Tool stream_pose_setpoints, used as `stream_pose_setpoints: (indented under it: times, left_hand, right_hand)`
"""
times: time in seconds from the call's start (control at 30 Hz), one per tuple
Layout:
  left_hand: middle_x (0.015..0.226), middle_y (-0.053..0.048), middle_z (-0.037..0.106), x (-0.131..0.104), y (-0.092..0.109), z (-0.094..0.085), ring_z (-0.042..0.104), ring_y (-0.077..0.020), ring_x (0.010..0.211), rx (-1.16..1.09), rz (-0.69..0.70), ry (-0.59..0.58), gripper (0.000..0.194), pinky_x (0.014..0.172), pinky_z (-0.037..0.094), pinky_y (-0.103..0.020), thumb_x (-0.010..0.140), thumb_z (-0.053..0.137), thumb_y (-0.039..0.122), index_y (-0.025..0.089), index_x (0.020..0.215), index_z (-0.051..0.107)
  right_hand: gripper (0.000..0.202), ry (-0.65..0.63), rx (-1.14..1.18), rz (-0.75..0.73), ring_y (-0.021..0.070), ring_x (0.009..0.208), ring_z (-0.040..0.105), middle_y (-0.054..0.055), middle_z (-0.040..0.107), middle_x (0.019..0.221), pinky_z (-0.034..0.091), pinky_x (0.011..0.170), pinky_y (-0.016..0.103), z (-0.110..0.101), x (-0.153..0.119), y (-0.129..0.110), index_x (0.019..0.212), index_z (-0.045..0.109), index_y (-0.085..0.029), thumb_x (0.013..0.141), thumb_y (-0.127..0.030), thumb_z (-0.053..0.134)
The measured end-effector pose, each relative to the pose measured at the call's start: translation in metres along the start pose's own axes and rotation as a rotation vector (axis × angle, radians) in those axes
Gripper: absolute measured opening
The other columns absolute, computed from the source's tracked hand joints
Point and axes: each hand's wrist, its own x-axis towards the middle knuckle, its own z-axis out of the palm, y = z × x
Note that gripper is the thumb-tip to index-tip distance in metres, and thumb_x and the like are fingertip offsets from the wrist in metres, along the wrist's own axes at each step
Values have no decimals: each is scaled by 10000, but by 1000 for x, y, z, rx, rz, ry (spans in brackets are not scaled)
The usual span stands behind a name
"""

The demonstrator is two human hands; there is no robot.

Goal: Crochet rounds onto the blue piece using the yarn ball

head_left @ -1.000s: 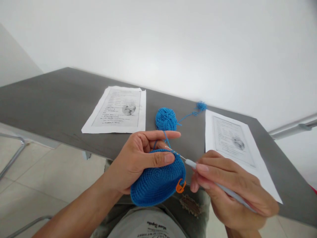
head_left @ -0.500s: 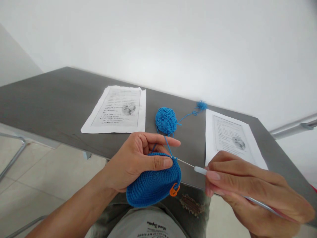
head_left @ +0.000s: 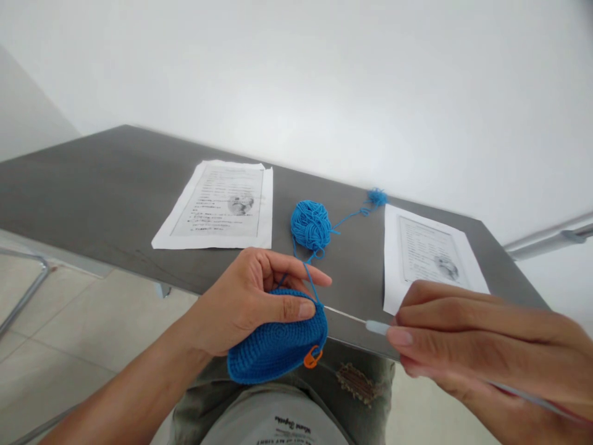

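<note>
My left hand [head_left: 264,296] pinches the upper edge of a round blue crochet piece [head_left: 278,346], thumb in front, with its index finger stretched out to the right. Blue working yarn runs over that finger down to the edge of the piece. An orange stitch marker [head_left: 312,356] hangs at the lower right edge. In my right hand [head_left: 477,346] is a crochet hook [head_left: 377,327] with a pale grip, held like a pen. Its thin shaft points left and its tip meets the edge stitches; whether a loop sits on it is hard to see.
A blue yarn ball [head_left: 311,225] lies on the dark grey table [head_left: 115,185], linked by a strand to a small yarn tangle [head_left: 377,197] near the wall. Printed sheets lie on either side, a left sheet [head_left: 217,207] and a right sheet [head_left: 426,259]. Metal chair legs [head_left: 28,290] stand at left.
The crochet piece and my left hand have shifted slightly left and down. My right hand has moved a little right with the hook, and the yarn near the ball lies differently.
</note>
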Motion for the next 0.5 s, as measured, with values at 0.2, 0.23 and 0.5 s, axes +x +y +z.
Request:
stream_pose_setpoints:
  times: [0.2,0.23,0.5]
  left_hand:
    - [724,-19,796,0,1,1,690,-119,650,36,-1,-11,211,602,524,-166,711,972,198,220,913,918]
    - [726,-19,799,-1,2,2,688,-115,651,28,-2,-13,202,604,523,-161,718,969,194,220,911,918]
    - [755,5,815,4,-4,18,668,-80,646,-101,52,26,109,598,522,-133,781,952,172,206,871,902]
  right_hand:
    - [246,277,232,185,172,541,720,20,767,688,605,474,275,19,-14,6,1197,843,-247,985,-145,771]
    - [210,320,335,227,151,477,692,15,757,674,571,424,253,24,-16,8,1177,851,-249,995,-181,774]
    - [85,703,1070,556,71,417,630,8,771,707,448,301,76,76,-4,22,971,871,-207,936,-276,834]
